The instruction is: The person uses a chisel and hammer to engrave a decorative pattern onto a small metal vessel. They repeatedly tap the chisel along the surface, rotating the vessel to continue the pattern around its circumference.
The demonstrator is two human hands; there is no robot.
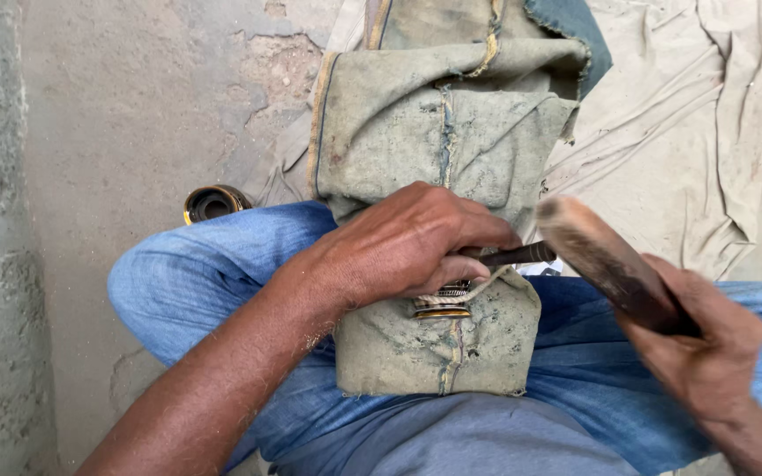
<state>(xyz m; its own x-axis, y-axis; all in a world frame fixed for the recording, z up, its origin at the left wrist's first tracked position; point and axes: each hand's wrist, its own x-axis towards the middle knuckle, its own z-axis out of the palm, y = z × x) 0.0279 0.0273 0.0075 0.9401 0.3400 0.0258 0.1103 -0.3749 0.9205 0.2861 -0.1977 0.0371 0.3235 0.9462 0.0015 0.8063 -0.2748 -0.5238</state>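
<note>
rough concrete floor [134,115] lay under us, cracked in places, with a pale crumpled sheet [681,115] spread over it beyond our right hand. we sat with our legs in blue trousers [196,273], and a folded, worn greenish cloth [434,150] ran from our lap outward across the floor.

our left hand [407,242] was curled tight, fingers wrapped over a dark slim metal rod [522,255] whose end stuck out from the fist toward our right hand. just under that fist, touching it, sat a small round stack of metal rings [443,300], silvery above and brass-coloured at the base, resting on the cloth over our lap.

our right hand [707,353] was closed around a thick dark wooden handle [606,260], blurred, its far end tilted up and inward so that it stood just beside the rod's tip; we could not tell whether they touched.

well apart from our left hand, on its outer side, a dark round ring-shaped part [212,203] with a yellowish rim lay on the floor beside our knee.
</note>
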